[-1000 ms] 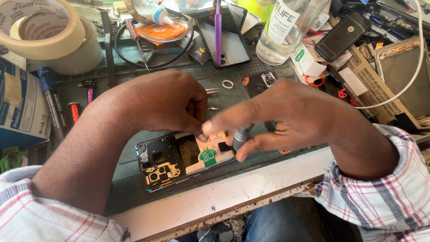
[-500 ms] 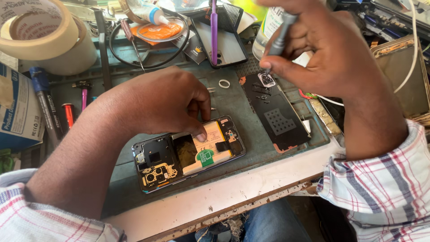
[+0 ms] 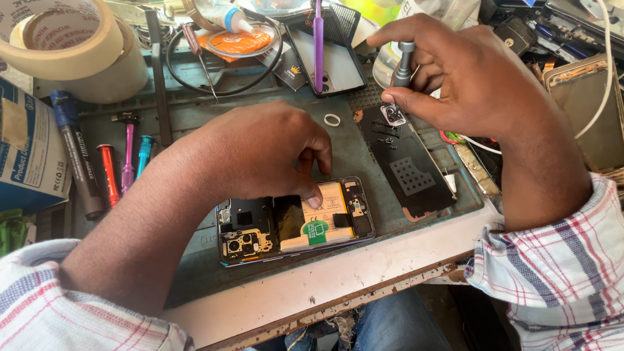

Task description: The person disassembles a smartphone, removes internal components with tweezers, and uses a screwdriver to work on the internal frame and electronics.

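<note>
An opened phone (image 3: 296, 224) lies face down on the grey-green mat, its battery and camera board exposed. My left hand (image 3: 260, 153) rests on it, fingertips pressing the battery area. My right hand (image 3: 468, 78) is raised farther back and grips a small grey screwdriver (image 3: 403, 65), tip pointing down at the top corner of a black inner cover plate (image 3: 409, 162) that lies to the right of the phone. A small white ring (image 3: 332, 119) sits on the mat between the hands.
Rolls of masking tape (image 3: 65, 49) stand at the back left, with a marker (image 3: 75, 153) and coloured screwdrivers (image 3: 127, 156) beside them. A black phone cover with a purple tool (image 3: 318, 45), a cable loop and a glue bottle lie behind. The bench edge (image 3: 338, 279) is white and worn.
My right hand lifted the screwdriver away from the phone, swung up and right, then came down to the top of the black cover plate. My left hand stayed on the phone.
</note>
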